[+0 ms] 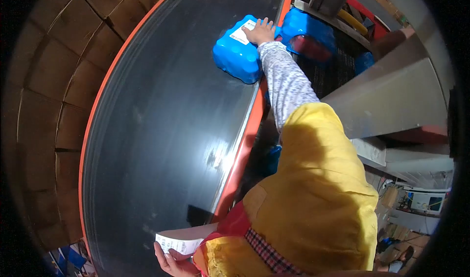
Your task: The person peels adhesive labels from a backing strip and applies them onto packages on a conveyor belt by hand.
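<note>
On the black belt [161, 105] lies a blue wrapped pack [234, 57] with a white label [243, 32] on its top. My right hand [262, 32] rests on that label's edge, its fingers spread over the pack. Just right of it is a second blue wrapped pack [307, 32], with something dark red showing at its side. Down at the bottom of the view, my left hand [175, 265] holds a strip of white printed labels [178, 244] between thumb and fingers, over the lower end of the belt.
Stacked brown cartons [58, 76] line the left, beyond the belt's orange edge [100, 96]. An orange rail [245, 154] runs along the belt's right side. A metal housing [387, 91] stands at the right. Part of a person [399, 260] shows at the lower right.
</note>
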A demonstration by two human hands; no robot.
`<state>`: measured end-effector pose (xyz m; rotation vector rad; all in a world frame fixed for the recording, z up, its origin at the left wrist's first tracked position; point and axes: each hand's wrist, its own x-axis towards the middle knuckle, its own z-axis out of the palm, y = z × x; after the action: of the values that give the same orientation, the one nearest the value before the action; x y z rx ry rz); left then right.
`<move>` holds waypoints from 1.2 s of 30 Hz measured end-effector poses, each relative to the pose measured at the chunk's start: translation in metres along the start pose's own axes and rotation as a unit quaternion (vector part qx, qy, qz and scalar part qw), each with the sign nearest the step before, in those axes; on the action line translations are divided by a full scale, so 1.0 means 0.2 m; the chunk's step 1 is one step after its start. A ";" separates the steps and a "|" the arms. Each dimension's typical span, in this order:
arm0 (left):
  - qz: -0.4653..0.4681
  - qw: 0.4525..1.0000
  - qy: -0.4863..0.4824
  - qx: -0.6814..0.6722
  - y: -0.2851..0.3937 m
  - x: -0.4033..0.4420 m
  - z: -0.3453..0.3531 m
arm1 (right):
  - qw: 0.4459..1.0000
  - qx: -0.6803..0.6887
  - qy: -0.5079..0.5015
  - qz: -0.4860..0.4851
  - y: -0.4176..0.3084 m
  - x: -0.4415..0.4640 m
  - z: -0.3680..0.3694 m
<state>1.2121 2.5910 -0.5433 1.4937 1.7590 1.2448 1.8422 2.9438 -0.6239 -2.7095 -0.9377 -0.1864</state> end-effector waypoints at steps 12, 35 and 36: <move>-0.140 0.969 0.000 -0.204 -0.45 -0.14 -0.18 | 0.988 -0.086 0.131 0.004 -0.29 -0.71 -0.19; -0.066 0.966 -0.229 -0.097 -0.10 0.14 -0.03 | 0.608 0.564 -0.280 -0.484 -0.35 -2.51 -0.97; -0.065 0.973 -0.194 -0.107 -0.06 0.15 0.00 | 0.600 0.578 -0.237 -0.500 -0.35 -2.44 -0.95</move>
<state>1.1981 2.6205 -0.5492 1.3638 1.3950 0.9634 1.4100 2.6541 -0.5279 -0.8106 -1.7564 0.7290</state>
